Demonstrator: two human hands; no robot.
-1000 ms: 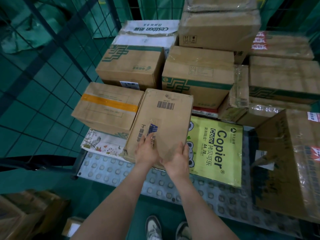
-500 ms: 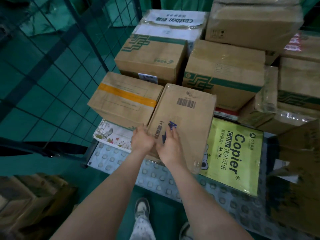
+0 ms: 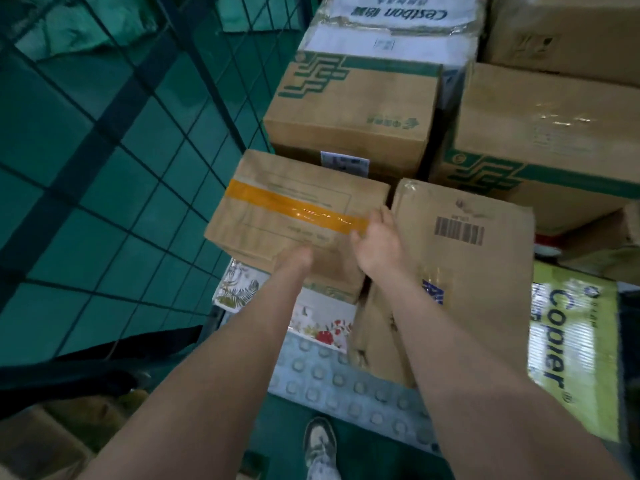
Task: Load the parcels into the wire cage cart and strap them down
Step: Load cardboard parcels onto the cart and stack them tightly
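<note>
A brown parcel with a yellow tape band [image 3: 277, 209] sits in the wire cage cart on a floral flat box [image 3: 311, 320]. My left hand [image 3: 294, 259] is against this parcel's near face, and its fingers are blurred and hidden. My right hand [image 3: 377, 242] lies at the parcel's right edge, its fingers stretched forward along the gap beside the barcode parcel [image 3: 460, 271]. That parcel leans on a green Copier paper pack [image 3: 571, 351].
Taller cartons with green print [image 3: 349, 109] and a white Cestbon box [image 3: 398, 26] fill the back of the cart. The cage's wire side wall [image 3: 138, 140] stands at the left. The studded cart floor [image 3: 346, 382] shows at the front, with my shoe [image 3: 320, 441] below it.
Both hands have left the barcode parcel and moved left and forward onto the yellow-taped parcel. The view has shifted closer and leftward.
</note>
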